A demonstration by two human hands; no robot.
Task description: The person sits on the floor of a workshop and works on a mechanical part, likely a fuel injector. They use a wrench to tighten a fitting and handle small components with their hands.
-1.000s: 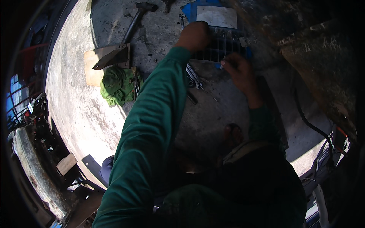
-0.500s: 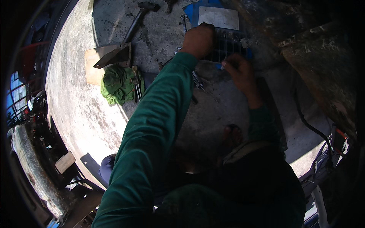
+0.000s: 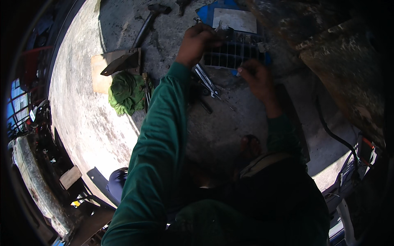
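A compartment tray (image 3: 234, 61) with rows of dark sections lies at the far side of the floor. Over its left end reaches my left hand (image 3: 198, 44), fingers drawn together; whatever may be in them is too dark and blurred to make out. My right hand (image 3: 259, 78) is closed at the tray's near right corner, thumb and finger pinching a small pale piece (image 3: 239, 72) whose kind I cannot tell. Wrenches (image 3: 205, 80) lie on the concrete just below the tray, next to a thin screwdriver-like tool (image 3: 225, 102).
A hammer (image 3: 144, 29) lies at the far left. Nearer are a wooden board (image 3: 98, 74), a dark metal blade (image 3: 121, 63) and a green cloth (image 3: 126, 92). A pale sheet (image 3: 234, 20) on blue material lies behind the tray. Rusty metal (image 3: 340, 53) rises at right.
My left hand has moved left across the tray, uncovering its left compartments and the wrenches. My right hand keeps its pinch in almost the same place.
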